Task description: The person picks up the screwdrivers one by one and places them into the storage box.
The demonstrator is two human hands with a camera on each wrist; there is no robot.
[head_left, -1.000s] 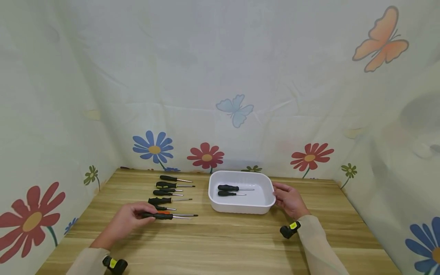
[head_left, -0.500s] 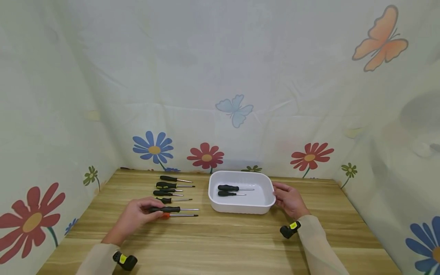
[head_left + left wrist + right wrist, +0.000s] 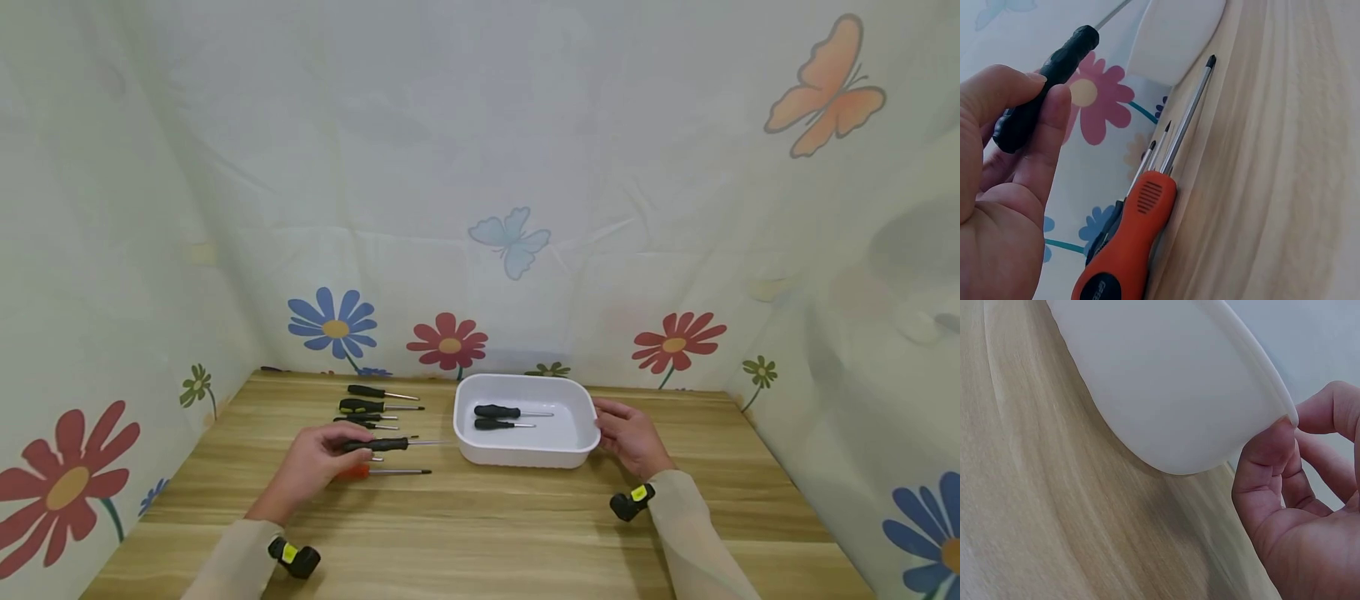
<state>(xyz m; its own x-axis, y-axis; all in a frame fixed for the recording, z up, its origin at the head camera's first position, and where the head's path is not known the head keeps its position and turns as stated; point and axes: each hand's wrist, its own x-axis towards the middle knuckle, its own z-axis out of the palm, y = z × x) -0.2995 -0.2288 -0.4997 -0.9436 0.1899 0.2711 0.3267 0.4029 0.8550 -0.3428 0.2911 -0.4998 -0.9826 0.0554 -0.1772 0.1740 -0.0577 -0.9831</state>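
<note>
A slim screwdriver with a waisted, matte black handle and a thin metal shaft [image 3: 386, 444] is pinched by the left hand [image 3: 315, 460] between thumb and fingers, held to the left of a glossy white, round-cornered rectangular tray [image 3: 525, 457], its shaft pointed towards the tray's left end. The tray's right end is pinched at the rim by the right hand [image 3: 632, 439]. Inside the tray, two black-handled screwdrivers [image 3: 498, 412] are laid side by side, shafts to the right. Left of the tray, a row of dark-handled screwdrivers [image 3: 362, 406] is spread on a wood-grained tabletop [image 3: 480, 533], partly covered by the left hand.

In the left wrist view, the held handle is seen clear of the tabletop, and an orange-handled screwdriver [image 3: 1147, 206], mostly covered in the head view, is revealed with a ribbed patch, a black lettered end and a dark-tipped metal shaft. In the right wrist view, the thumb is shown pressed against the tray's thin lip; the tray's contents are shown only by the head view.
</note>
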